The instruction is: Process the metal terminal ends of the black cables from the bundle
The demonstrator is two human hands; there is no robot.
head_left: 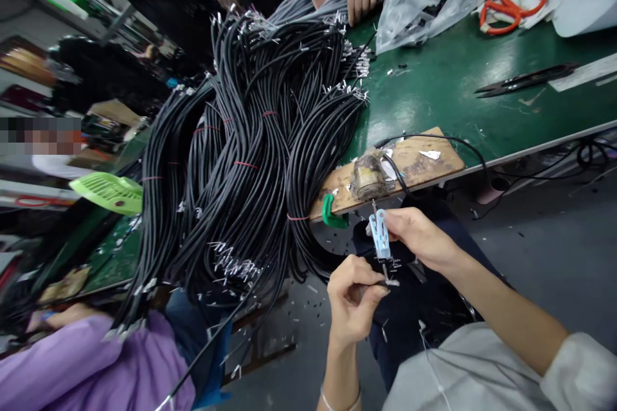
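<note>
Right hand (pixel 418 236) pinches the blue clip (pixel 380 241) beyond left hand (pixel 355 298) (pinching a tiny piece (pixel 393 282)).

No text, label, brand, number or sign can be read.

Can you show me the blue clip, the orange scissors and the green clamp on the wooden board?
Blue clip (pixel 382 245): head view, on its lower body.
Orange scissors (pixel 515 11): head view, on the middle of the handles.
Green clamp (pixel 328 210): head view, on its upright side.
</note>
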